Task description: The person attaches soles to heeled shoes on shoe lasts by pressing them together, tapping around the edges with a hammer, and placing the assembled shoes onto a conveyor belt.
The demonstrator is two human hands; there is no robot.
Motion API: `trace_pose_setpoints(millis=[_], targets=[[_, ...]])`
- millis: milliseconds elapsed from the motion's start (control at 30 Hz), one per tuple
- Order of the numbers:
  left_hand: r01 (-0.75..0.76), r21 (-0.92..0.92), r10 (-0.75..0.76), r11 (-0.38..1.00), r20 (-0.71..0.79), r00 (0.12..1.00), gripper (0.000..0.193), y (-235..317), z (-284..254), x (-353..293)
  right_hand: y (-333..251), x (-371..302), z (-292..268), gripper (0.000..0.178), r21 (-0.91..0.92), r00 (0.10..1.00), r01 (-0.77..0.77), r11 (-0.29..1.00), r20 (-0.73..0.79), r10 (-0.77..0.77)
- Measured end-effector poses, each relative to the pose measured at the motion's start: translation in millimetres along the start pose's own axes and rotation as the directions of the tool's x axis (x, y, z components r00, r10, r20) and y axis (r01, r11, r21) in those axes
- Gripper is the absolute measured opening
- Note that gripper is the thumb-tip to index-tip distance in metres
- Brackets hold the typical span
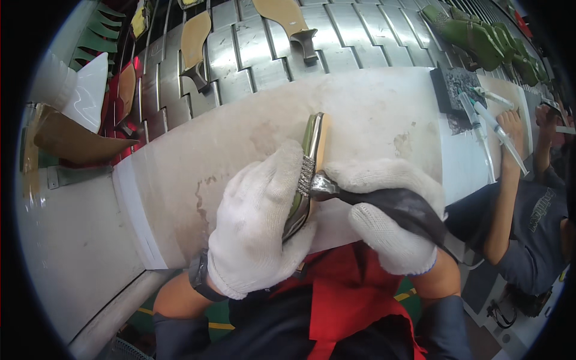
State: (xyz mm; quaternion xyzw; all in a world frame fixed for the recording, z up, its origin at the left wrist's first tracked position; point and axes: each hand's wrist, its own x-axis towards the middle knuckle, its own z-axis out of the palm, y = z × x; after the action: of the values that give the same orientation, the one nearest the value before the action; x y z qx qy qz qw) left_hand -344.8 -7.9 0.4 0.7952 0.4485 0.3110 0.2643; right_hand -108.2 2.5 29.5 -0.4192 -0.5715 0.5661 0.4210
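Note:
My left hand (249, 222), in a white knit glove, is wrapped round a sandal (310, 141) on a green last. The sandal has silvery edging, a glittering strap (305, 177) and a tan sole, and stands on edge. My right hand (390, 240), gloved too, grips the dark handle of a hammer (393, 201) between thumb and fingers. Its shiny metal head lies against the sandal beside the glittering strap. The sandal's lower part is partly hidden by my left hand.
Beyond the pale worktop (372, 114) runs a metal slat conveyor (264, 66) carrying tan heeled soles (195, 45). Green lasts (474, 42) stand at far right. Syringe-like applicators (495, 129) lean on a dark block (447, 90). A co-worker's arm (507, 192) reaches in at right. A brown sole (75, 138) lies left.

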Motion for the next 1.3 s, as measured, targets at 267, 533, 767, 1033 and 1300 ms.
trace_pose_setpoints(millis=[267, 533, 767, 1033, 1300], targets=[[-0.012, -0.002, 0.012, 1.0, -0.006, 1.0, 0.096, -4.0, -4.5, -5.7, -18.5, 67.2, -5.2, 0.023, -0.251, 0.998, 0.021, 0.968, 0.058, -0.006], [-0.003, -0.037, 0.002, 0.999, -0.03, 1.0, 0.087, -7.4, -5.1, -13.9, -1.3, 7.4, 6.3, 0.027, 0.012, 0.981, -0.187, 0.982, 0.058, 0.186], [-0.052, -0.048, 0.048, 0.998, -0.066, 0.997, 0.092, -12.8, -4.9, -18.2, 51.6, -64.3, 60.3, 0.036, -0.211, 0.927, 0.325, 0.922, -0.122, -0.355], [-0.089, -0.011, 0.088, 0.996, -0.062, 0.994, 0.099, -14.8, -11.7, -35.8, 12.2, -55.2, 92.8, 0.036, -0.444, 0.957, 0.266, 0.856, 0.014, -0.29], [-0.037, -0.022, 0.036, 0.999, -0.022, 0.999, 0.103, -21.2, -16.4, -43.6, 2.2, -42.9, 72.3, 0.031, -0.257, 0.97, 0.244, 0.935, 0.07, -0.233]])
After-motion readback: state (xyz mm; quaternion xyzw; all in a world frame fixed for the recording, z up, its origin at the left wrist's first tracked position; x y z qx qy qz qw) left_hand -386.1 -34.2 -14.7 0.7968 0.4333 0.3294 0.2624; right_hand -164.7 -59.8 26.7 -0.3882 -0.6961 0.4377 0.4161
